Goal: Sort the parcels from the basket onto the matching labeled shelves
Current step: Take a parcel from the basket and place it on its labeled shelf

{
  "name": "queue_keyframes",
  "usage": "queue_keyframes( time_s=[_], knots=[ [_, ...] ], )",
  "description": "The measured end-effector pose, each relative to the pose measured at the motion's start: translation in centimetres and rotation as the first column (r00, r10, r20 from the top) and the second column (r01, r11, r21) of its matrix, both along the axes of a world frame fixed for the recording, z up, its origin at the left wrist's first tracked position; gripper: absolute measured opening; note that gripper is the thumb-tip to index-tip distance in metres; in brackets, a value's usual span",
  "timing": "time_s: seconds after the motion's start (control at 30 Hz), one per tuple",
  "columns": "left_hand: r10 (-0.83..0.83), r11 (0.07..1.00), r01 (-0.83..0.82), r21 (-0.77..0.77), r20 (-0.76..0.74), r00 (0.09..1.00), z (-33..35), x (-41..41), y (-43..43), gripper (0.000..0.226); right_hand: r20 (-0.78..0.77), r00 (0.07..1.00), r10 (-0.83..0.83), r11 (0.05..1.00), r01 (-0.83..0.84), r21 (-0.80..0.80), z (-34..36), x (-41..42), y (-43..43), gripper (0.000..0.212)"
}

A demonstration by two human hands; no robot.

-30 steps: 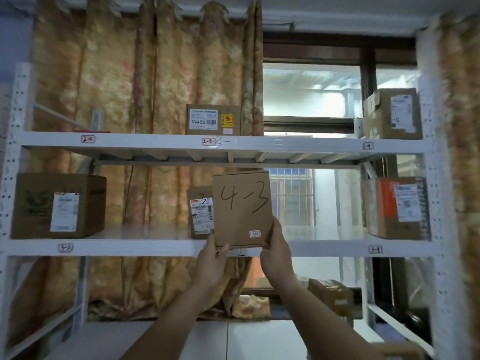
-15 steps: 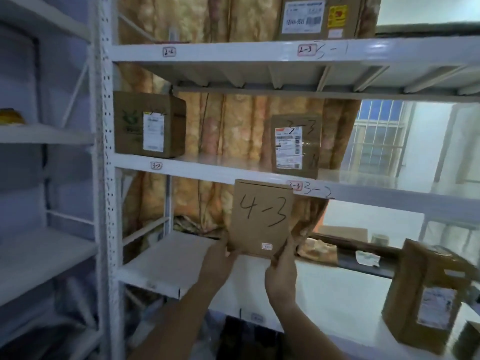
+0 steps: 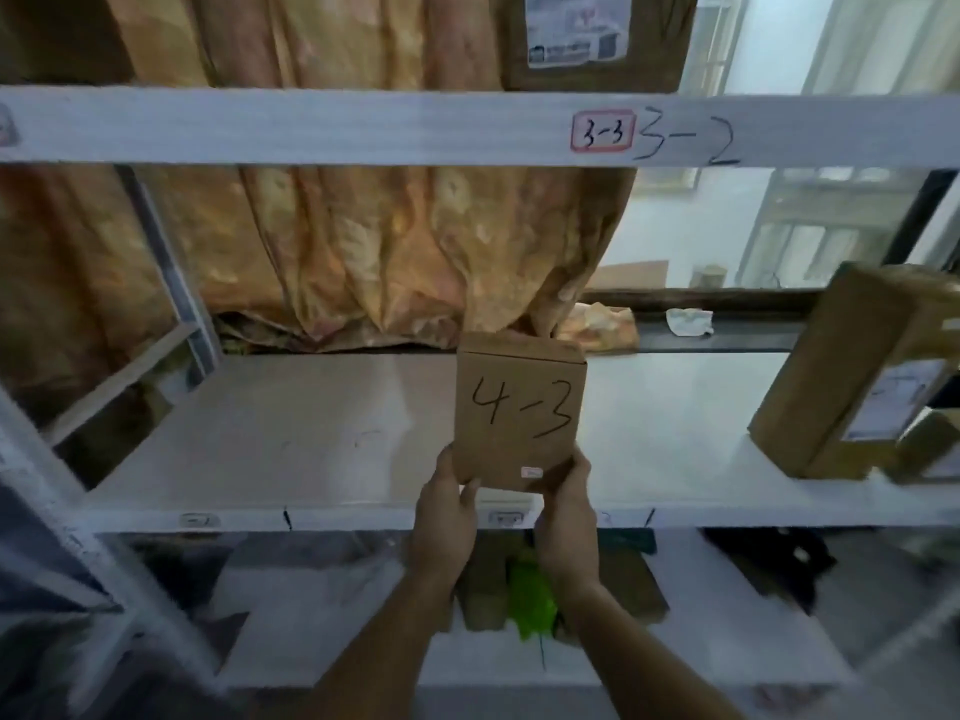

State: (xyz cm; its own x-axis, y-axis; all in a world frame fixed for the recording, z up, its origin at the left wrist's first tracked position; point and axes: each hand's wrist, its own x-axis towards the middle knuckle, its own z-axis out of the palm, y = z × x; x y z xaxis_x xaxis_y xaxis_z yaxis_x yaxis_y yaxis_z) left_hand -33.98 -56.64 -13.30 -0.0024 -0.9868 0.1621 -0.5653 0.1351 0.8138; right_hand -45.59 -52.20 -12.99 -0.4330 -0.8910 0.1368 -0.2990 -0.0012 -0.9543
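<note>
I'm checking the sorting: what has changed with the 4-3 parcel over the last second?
The 4-3 parcel has come down from the 3-3 shelf level to the lower shelf beneath it; the view tipped down too. Nothing was let go: the left hand and right hand still grip its bottom corners, writing facing the camera.

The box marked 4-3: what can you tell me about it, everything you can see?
The box is plain brown cardboard, taller than wide, closed, with 4-3 handwritten in black on its front and a small sticker near the bottom edge. It is upright, front facing the camera, over the front of the white shelf. The left hand and right hand grip its lower corners. Whether its base touches the shelf is unclear.
</note>
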Motion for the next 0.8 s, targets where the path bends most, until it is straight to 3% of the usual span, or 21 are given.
queue_keyframes(
  time_s=[0.17, 0.33, 0.57, 0.7, 0.8],
  knots=[
    [-0.021, 1.000, 0.019, 0.018, 0.097, 0.995, -3.7, -1.7, -4.4, 0.041, -0.160, 0.986, -0.056, 0.998, 0.059, 0.014, -4.1, -2.8, -4.6, 0.028],
    [-0.054, 0.998, 0.054, -0.011, 0.026, 0.998, -6.0, -3.1, -6.3, 0.036, -0.096, 0.995, 0.007, 0.998, -0.002, 0.057, -5.9, -3.6, -7.0, 0.042],
    [-0.013, 1.000, 0.012, 0.025, 0.055, 0.998, -8.2, -4.6, -7.2, 0.045, -0.205, 0.979, 0.015, 0.997, 0.000, 0.077, -8.1, -4.9, -8.6, 0.062],
    [-0.015, 0.999, 0.010, 0.042, 0.108, 0.994, -8.2, -4.8, -7.1, 0.051, -0.222, 0.975, 0.009, 1.000, -0.005, 0.020, -8.5, -5.1, -8.8, 0.060],
    [-0.051, 0.997, 0.043, 0.057, 0.161, 0.986, -7.7, -4.7, -6.6, 0.061, -0.230, 0.972, 0.057, 0.997, -0.043, 0.066, -7.6, -5.6, -8.7, 0.060]
  ],
)
